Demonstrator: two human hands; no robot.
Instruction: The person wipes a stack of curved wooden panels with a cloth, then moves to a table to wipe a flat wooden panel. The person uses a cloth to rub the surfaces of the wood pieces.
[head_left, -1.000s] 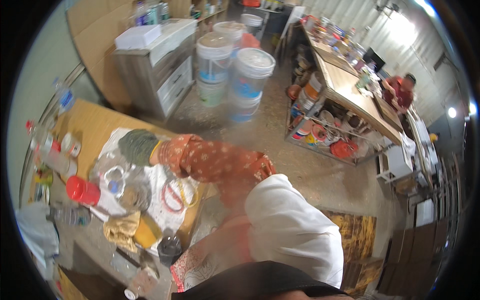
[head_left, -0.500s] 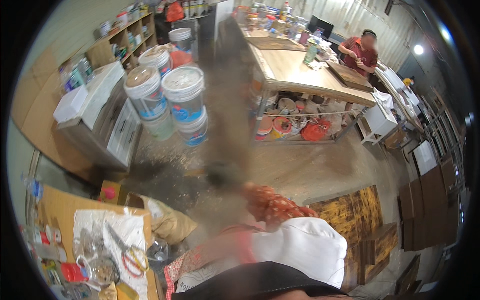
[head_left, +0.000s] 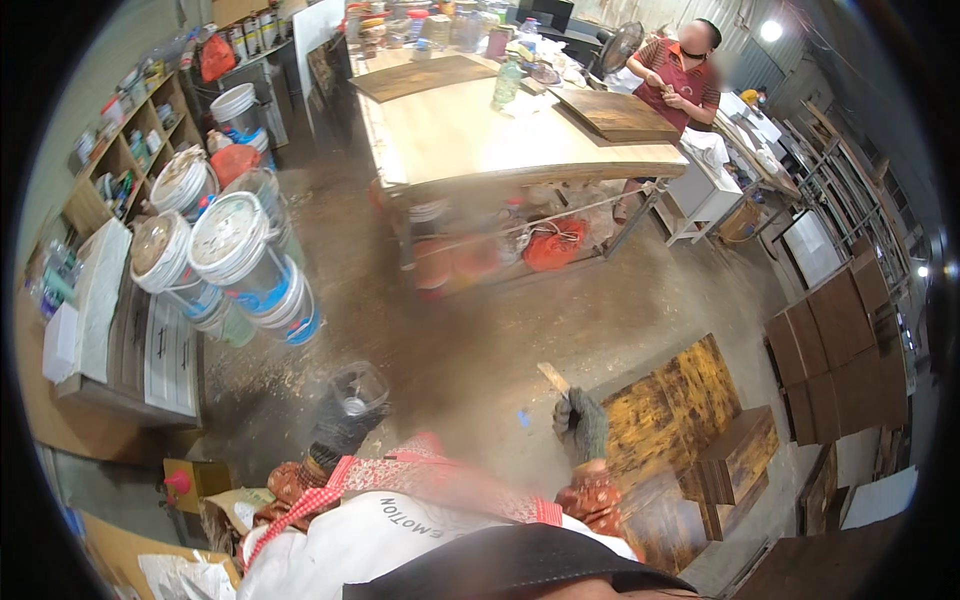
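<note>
My right hand (head_left: 583, 425), in a grey work glove, is closed round a flat wooden stick (head_left: 551, 378) whose pale end points up and left. A wood panel (head_left: 680, 395) with dark mottled stain lies just right of it. At the lower left, my left hand (head_left: 322, 456), in a dark glove, is partly hidden by my sleeve and apron. It grips the lower side of a dark, see-through plastic tub (head_left: 352, 392) with something whitish inside. The tub is tilted and its details are blurred.
A wooden worktable (head_left: 450, 135) stands ahead, bearing jars, a green bottle (head_left: 507, 82) and dark boards (head_left: 615, 115). Behind it another person (head_left: 680, 85) handles something small. Stacked buckets (head_left: 235, 235) and a cabinet (head_left: 140, 350) stand left. Dark brown panels (head_left: 835, 345) lean at right.
The view has swung right. My right hand, blurred over the floor before, is now beside the stained panel with the stick. My left hand and the tub have come into view.
</note>
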